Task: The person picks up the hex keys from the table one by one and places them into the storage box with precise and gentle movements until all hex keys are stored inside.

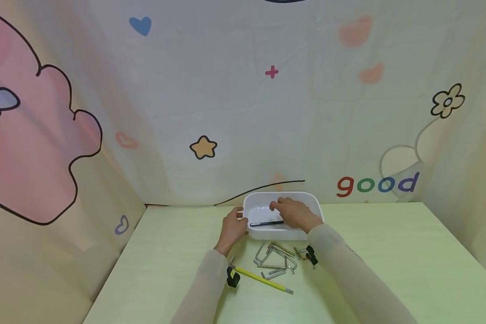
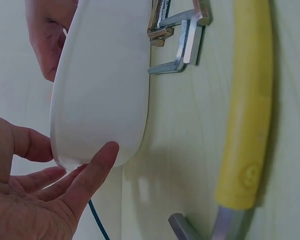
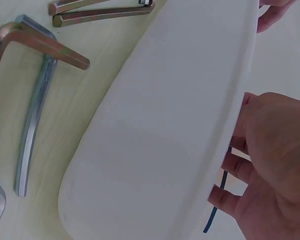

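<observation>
A white plastic bin (image 1: 273, 235) stands at the back of the table. My left hand (image 1: 232, 228) holds its left end; in the left wrist view the thumb (image 2: 108, 152) presses the outer wall and the other fingers lie around the rim. My right hand (image 1: 294, 213) reaches over the bin's right half with fingers bent down inside. In the right wrist view the wall hides those fingertips, so I cannot tell whether they hold anything. A thin dark rod (image 1: 265, 223) lies along the bin floor, its right end hidden behind the right hand.
Several bare metal hex keys (image 1: 275, 266) lie in a loose pile in front of the bin. Closer to me is a long yellow-sleeved tool (image 1: 263, 280) with metal ends, lying slantwise under the left wrist. A printed curtain (image 1: 235, 112) hangs right behind the bin.
</observation>
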Demonstrator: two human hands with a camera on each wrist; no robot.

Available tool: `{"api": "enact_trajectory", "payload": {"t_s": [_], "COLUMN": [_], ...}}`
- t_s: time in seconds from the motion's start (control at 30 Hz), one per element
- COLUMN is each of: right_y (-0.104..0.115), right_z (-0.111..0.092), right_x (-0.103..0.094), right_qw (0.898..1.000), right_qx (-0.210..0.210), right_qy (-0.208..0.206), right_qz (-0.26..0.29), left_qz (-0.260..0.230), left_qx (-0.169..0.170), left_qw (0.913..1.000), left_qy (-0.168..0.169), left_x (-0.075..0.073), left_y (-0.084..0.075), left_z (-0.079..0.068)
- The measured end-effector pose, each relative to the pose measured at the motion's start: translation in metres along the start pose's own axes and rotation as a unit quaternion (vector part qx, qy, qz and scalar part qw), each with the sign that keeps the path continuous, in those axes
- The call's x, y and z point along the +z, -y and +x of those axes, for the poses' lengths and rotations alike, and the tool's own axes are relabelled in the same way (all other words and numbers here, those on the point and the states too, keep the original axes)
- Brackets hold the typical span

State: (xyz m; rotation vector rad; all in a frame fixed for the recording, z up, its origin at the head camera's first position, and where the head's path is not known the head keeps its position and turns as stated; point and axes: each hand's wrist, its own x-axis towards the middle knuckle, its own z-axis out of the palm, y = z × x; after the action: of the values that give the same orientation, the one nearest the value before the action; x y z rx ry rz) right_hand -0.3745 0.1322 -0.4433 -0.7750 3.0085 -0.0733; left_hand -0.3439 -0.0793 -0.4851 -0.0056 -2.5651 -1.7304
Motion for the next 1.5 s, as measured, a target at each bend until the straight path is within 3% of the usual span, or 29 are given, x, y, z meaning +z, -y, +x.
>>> {"api": "enact_trajectory", "payload": {"t_s": [0.63, 1.5], "right_y": [0.010, 0.032], "right_z": [-0.023, -0.066], "right_x": [-0.009, -0.021], "right_qw": [0.998, 0.983], "right_qx": [-0.021, -0.074], "right_qy": [-0.067, -0.167], "right_qz": [0.005, -0.029], "left_qz": [-0.006, -0.013], "left_qx": [0.008, -0.001], "left_qw": [0.9999, 0.9999], "left_qy": [0.002, 0.002], "left_x": [0.001, 0.001], "left_y": [0.002, 0.001], "left_z": [0.000, 0.002]}}
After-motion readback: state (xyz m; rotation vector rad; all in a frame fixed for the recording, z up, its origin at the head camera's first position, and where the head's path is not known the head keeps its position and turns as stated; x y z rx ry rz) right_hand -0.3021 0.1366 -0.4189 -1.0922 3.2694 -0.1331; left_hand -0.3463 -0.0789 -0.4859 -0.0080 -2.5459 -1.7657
